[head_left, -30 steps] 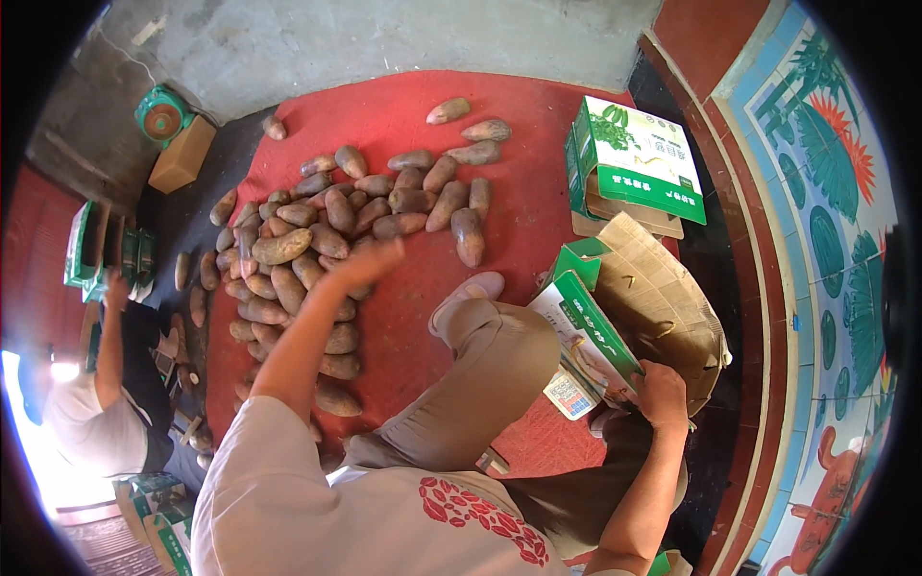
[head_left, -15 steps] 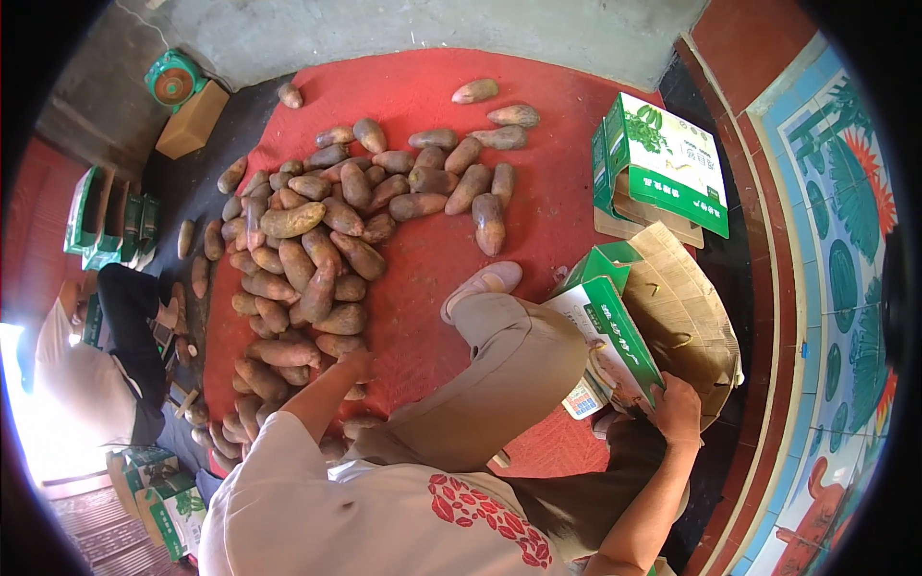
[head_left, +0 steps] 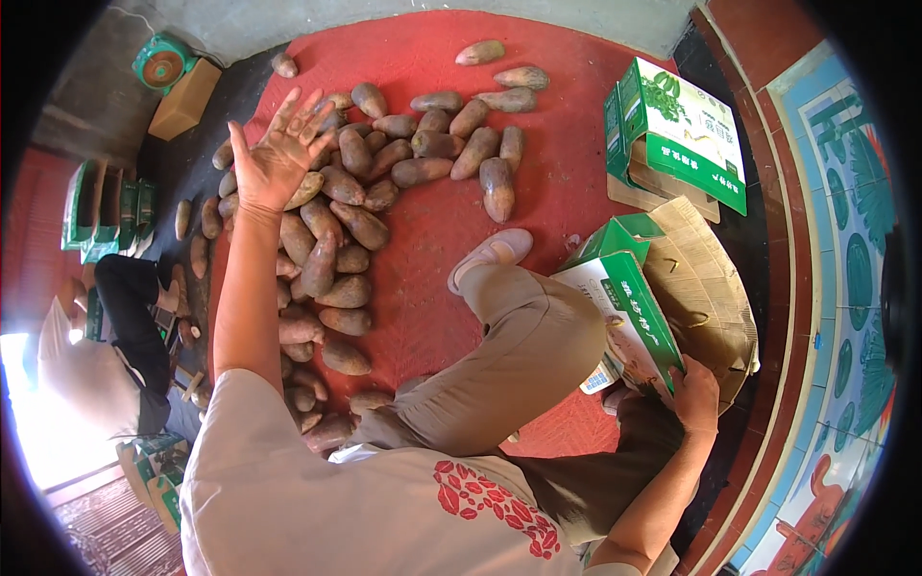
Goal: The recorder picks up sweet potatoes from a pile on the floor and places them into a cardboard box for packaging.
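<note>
My left hand [head_left: 277,158] is raised over the far left part of a heap of large reddish-brown tubers [head_left: 344,292], fingers spread wide with nothing in them. The arm covers part of the heap. My right hand [head_left: 695,398] grips the near edge of a green and white cardboard carton [head_left: 629,302], its fingers closed over the wall. The carton stands open beside my bent knee, with a wide brown flap [head_left: 711,298] folded out to the right. Its inside is mostly hidden.
Another green and white carton [head_left: 677,134] stands farther back by the wall. Loose tubers [head_left: 497,189] lie on the red mat [head_left: 423,259]. A green scale-like device [head_left: 161,63] and a brown box [head_left: 187,98] sit far left. A co-worker [head_left: 96,360] crouches left near stacked cartons [head_left: 106,216].
My left hand has lifted from the near side of the heap and swung up and away, fingers spreading. My right hand keeps its hold on the carton. The view has shifted slightly.
</note>
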Motion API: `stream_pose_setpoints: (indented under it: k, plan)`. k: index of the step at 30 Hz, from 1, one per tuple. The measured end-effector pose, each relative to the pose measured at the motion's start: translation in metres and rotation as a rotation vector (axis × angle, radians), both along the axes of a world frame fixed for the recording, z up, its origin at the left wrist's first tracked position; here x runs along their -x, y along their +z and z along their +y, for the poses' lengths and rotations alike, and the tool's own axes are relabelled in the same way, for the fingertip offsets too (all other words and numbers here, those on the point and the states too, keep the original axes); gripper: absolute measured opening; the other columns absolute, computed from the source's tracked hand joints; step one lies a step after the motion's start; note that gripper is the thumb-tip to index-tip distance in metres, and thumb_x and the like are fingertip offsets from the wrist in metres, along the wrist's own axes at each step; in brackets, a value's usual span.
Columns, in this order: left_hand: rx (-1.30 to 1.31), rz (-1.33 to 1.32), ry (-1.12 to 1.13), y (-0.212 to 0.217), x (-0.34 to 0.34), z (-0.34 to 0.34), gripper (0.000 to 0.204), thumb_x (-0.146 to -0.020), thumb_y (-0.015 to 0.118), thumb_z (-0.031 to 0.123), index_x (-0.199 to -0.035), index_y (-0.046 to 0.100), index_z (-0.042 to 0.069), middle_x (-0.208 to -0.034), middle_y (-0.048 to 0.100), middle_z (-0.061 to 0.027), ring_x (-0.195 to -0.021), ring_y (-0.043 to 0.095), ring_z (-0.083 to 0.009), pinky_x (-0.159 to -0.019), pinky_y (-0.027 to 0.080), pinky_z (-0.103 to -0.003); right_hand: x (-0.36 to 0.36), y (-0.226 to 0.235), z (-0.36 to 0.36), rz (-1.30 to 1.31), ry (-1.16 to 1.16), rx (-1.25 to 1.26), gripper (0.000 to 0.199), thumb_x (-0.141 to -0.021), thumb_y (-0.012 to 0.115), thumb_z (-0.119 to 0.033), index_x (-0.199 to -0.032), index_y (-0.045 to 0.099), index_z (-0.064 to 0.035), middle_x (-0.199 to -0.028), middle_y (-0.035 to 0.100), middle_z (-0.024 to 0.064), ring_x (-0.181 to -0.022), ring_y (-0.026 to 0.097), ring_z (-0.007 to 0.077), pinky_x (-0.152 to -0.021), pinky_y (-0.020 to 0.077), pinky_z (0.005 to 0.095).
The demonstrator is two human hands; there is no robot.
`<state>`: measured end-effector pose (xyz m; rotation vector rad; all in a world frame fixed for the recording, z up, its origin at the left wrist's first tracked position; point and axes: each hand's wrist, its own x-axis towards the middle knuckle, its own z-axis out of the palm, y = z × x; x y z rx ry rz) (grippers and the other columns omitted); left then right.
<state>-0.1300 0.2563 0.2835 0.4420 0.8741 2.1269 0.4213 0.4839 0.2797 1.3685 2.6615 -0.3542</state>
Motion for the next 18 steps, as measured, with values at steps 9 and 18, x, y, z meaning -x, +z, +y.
stream_pose_setpoints:
  k: [9,18]
  plan:
    - [1.577,1.267,-0.567,-0.213,-0.058,-0.082,0.044,-0.085,0.053,0.044,-0.104,0.062,0.005,-0.101,0.062,-0.0195,-0.097,0.057,-0.0394,-0.091,0.041,-0.044,0.002,0.003,-0.003,-0.003,-0.012,0.0,0.014,-0.082,0.056,-0.013,-0.093,0.062,-0.0059,-0.086,0.063,0.016,-0.086,0.059,0.0356,-0.074,0.0448,0.0453]
    - [1.644,1.316,-1.318,-0.315,-0.172,-0.207,0.043,-0.079,0.06,0.041,-0.111,0.063,0.013,-0.115,0.059,-0.0124,-0.112,0.054,-0.0317,-0.094,0.044,-0.042,0.006,0.002,0.0,-0.002,-0.044,-0.006,0.014,-0.083,0.055,-0.012,-0.094,0.062,-0.0063,-0.086,0.063,0.0164,-0.084,0.059,0.0364,-0.073,0.0452,0.0456]
